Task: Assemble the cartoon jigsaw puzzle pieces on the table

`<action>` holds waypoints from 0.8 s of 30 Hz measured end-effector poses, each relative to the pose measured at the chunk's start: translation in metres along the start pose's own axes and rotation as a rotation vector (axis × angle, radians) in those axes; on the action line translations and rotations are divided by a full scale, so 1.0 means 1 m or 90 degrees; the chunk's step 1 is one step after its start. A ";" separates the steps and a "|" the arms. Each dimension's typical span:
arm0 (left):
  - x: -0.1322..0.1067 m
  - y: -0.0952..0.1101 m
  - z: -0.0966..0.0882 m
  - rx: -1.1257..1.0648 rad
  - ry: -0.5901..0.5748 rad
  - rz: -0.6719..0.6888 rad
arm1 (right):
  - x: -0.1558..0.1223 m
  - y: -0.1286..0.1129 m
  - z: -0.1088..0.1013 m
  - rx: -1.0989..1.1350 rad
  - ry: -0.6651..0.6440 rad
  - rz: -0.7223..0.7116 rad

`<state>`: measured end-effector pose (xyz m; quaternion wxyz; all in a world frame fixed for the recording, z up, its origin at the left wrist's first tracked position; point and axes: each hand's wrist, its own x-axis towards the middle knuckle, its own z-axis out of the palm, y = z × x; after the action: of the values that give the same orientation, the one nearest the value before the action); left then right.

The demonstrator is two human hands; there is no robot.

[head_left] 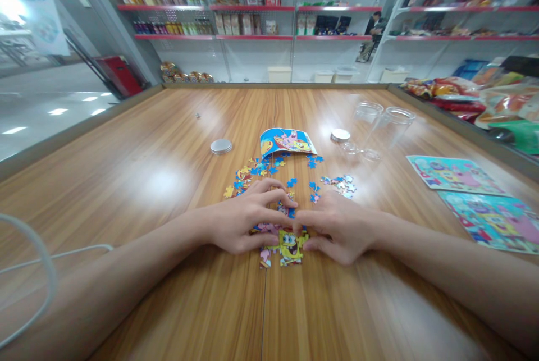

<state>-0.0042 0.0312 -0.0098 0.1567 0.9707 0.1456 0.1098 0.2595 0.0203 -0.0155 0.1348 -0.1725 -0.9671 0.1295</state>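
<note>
A partly joined jigsaw puzzle point(290, 248) with a yellow cartoon face lies on the wooden table. Over its left side is my left hand point(252, 215), fingers stretched and apart, fingertips touching pieces. My right hand point(337, 226) is at the right edge, its thumb and bent index finger closed around a yellow puzzle piece there. Both hands hide part of the puzzle. Loose puzzle pieces point(244, 176) are spread behind my left hand, and a pale pile of pieces point(345, 184) lies behind my right. A curved picture card point(288, 142) stands beyond them.
Silver lids point(221, 146) point(340, 135) lie left and right of the card. Two clear jars point(391, 125) point(366, 122) are at the right, near two picture sheets point(458, 174) point(497, 220). A white cable point(46, 260) crosses my left forearm. Stocked shelves point(252, 7) stand behind the table.
</note>
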 end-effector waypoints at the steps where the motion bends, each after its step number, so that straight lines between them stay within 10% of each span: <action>1: 0.000 0.000 0.000 -0.002 0.001 0.001 | 0.000 0.001 0.000 0.007 0.004 -0.001; 17: -0.002 -0.002 0.002 -0.004 0.017 0.008 | 0.001 0.009 0.002 0.105 0.021 -0.039; 24: 0.000 -0.001 0.000 -0.017 0.020 0.014 | 0.000 0.005 0.006 0.076 0.336 -0.044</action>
<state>-0.0043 0.0322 -0.0098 0.1661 0.9682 0.1361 0.1287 0.2594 0.0239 -0.0229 0.3966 -0.1589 -0.8944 0.1321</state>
